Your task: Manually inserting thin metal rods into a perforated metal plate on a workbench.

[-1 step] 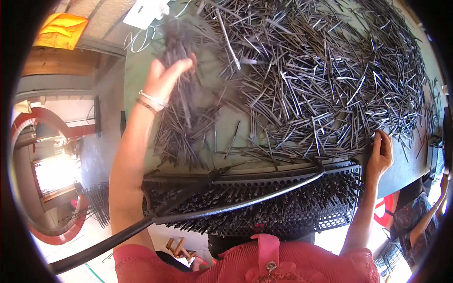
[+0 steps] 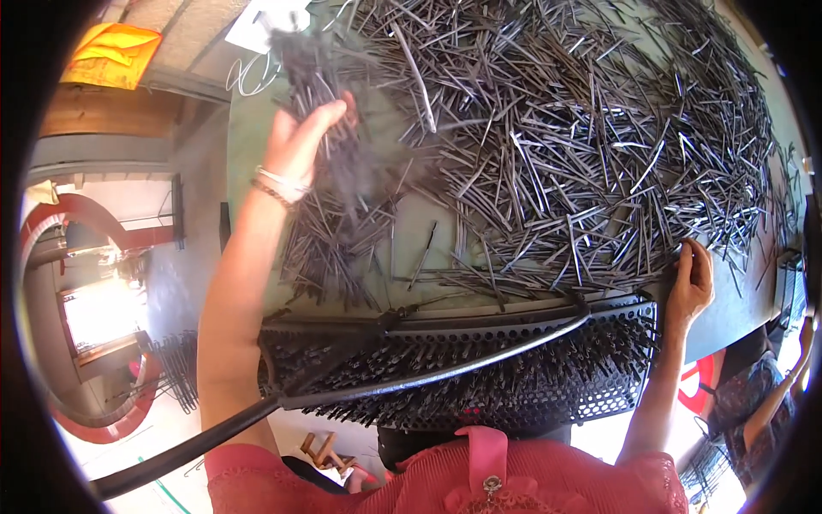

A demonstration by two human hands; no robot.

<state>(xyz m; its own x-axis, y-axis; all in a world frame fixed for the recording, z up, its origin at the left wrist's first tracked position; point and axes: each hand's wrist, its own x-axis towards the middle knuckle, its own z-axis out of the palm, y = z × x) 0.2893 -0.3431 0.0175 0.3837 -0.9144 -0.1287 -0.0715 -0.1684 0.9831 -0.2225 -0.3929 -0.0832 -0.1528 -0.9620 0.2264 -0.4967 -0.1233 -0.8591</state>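
Over the left part of the green table, my left hand [image 2: 300, 137] is closed round a bundle of thin dark rods [image 2: 321, 77]. The bundle is smeared by motion, and its lower end hangs over a small heap of similar rods [image 2: 330, 253]. My right hand [image 2: 692, 278] rests by the table's near right edge, at the rim of the large rod pile [image 2: 565, 154]. Its fingers are curled together, and whatever they hold is hidden. Between my forearms stands a black perforated rack [image 2: 612, 398], densely filled with short dark rods poking out of its holes.
A curved metal bar [image 2: 454, 368] crosses in front of the rack. At the far left table corner lie a white object [image 2: 265, 26] and a white cord [image 2: 253, 75]. A wooden stool [image 2: 325, 450] stands below left. Another person's arm [image 2: 771, 403] shows at far right.
The bundle in my left hand has swung slightly, its top end shifting left. My right hand stays in place.
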